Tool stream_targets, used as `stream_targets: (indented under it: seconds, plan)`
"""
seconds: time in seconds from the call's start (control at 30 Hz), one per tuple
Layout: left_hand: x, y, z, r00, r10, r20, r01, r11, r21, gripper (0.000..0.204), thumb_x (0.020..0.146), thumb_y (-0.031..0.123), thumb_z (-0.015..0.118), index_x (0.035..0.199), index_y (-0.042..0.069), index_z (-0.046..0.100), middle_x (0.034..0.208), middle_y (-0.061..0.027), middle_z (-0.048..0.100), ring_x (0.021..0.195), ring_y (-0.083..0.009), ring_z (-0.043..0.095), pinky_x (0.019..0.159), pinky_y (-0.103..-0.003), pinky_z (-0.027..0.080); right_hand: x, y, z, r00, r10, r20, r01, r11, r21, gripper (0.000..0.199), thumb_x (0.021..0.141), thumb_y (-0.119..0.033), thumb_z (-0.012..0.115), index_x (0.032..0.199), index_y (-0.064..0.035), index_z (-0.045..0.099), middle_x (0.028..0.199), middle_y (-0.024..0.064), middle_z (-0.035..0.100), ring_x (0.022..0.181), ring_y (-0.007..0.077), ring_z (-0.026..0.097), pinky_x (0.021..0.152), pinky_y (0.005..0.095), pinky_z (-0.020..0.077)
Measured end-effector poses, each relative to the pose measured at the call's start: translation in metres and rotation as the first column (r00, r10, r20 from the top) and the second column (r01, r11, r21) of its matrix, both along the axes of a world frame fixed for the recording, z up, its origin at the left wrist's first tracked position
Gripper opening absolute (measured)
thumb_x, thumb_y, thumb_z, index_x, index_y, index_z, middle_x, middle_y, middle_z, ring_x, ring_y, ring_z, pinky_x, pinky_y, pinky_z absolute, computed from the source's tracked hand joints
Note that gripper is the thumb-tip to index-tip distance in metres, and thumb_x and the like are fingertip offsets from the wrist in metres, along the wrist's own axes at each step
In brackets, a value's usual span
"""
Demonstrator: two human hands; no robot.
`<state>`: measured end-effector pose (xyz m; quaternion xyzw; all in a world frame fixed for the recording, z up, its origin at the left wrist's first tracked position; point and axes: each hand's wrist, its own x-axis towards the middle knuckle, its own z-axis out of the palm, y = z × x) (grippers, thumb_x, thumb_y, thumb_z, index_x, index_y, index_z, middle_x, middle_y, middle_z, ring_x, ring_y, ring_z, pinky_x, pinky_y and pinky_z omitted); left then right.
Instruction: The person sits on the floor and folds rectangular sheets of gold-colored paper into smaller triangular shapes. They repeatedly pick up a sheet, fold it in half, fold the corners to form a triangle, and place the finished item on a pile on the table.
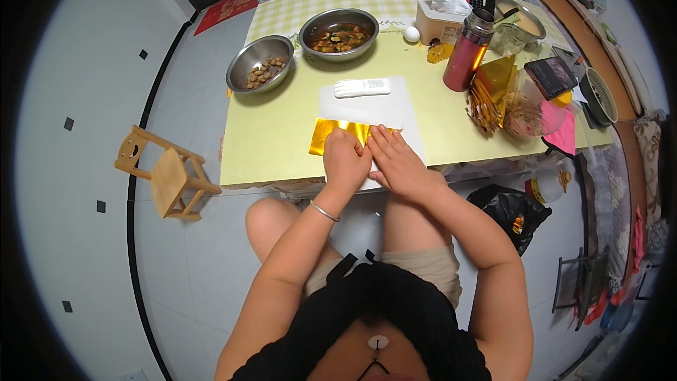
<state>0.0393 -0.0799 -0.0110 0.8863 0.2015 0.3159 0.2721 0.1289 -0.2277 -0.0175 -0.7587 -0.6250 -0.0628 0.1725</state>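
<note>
A shiny gold foil sheet lies on white paper at the table's near edge. My left hand, with a silver bangle at its wrist, is closed, knuckles up, at the lower edge of the foil. Its fingertips are hidden. My right hand lies flat beside it, fingers stretched and together, pressing on the foil's right part. Just beyond, a slim white case rests on the paper. Rolled gold foil pieces are piled to the right.
Two steel bowls stand at the back left, one with nuts, one with food in broth. A red flask, tissue box and phone crowd the right. A wooden chair and black bag sit on the floor.
</note>
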Motion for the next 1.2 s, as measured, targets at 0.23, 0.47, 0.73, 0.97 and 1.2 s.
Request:
stream_targets:
  seconds: [0.23,0.47,0.73,0.97,1.2]
  plan:
    - [0.001,0.001,-0.003,0.999,-0.022,0.041,0.021,0.999,0.026,0.029,0.076,0.009,0.075,0.058,0.003,0.053,0.074,-0.0145,0.053,0.075,-0.0336,0.054,0.069,-0.045,0.044,-0.001,-0.003,0.006,1.000,-0.005,0.014,0.007,0.996,-0.085,0.091,0.090,-0.055,0.064,0.149,0.0099,0.038,0.159,0.0281,0.033,0.152,0.0395,0.026,0.126,0.0491,0.0178]
    - [0.000,0.001,-0.001,0.999,-0.016,0.049,0.015,0.999,0.028,0.028,0.075,0.007,0.074,0.058,0.003,0.053,0.074,-0.0144,0.054,0.072,-0.0332,0.055,0.067,-0.044,0.044,-0.004,0.000,0.011,0.995,-0.047,-0.085,0.042,0.997,-0.061,0.097,0.085,-0.059,0.069,0.151,0.0045,0.038,0.160,0.0301,0.029,0.152,0.0423,0.024,0.125,0.0503,0.0201]
    - [-0.045,0.042,0.020,0.955,-0.288,-0.066,0.296,0.928,0.226,0.025,0.070,0.014,0.073,0.092,0.004,0.064,0.098,-0.0143,0.061,0.097,-0.0355,0.058,0.085,-0.046,0.046,-0.001,-0.001,0.020,0.996,0.014,-0.085,-0.023,0.993,-0.115,0.094,0.080,-0.062,0.073,0.155,-0.0145,0.042,0.162,0.0241,0.030,0.150,0.0496,0.023,0.122,0.0577,0.0212]
    - [-0.083,0.077,0.038,0.851,-0.467,-0.241,0.525,0.774,0.354,0.047,0.068,0.008,0.068,0.115,0.004,0.067,0.122,-0.0161,0.062,0.113,-0.0360,0.057,0.107,-0.051,0.041,0.014,-0.013,0.029,0.973,0.176,-0.147,-0.199,0.967,-0.160,0.080,0.083,-0.059,0.072,0.153,-0.0273,0.047,0.165,0.0141,0.031,0.150,0.0528,0.019,0.122,0.0617,0.0194]
    - [-0.090,0.080,0.022,0.834,-0.512,-0.205,0.547,0.718,0.431,0.039,0.072,0.000,0.071,0.111,0.004,0.069,0.114,-0.0128,0.065,0.104,-0.0337,0.062,0.098,-0.047,0.048,0.028,-0.019,0.034,0.942,0.306,-0.136,-0.329,0.921,-0.210,0.073,0.085,-0.055,0.071,0.151,-0.0315,0.049,0.165,0.0125,0.032,0.151,0.0519,0.018,0.123,0.0623,0.0153]
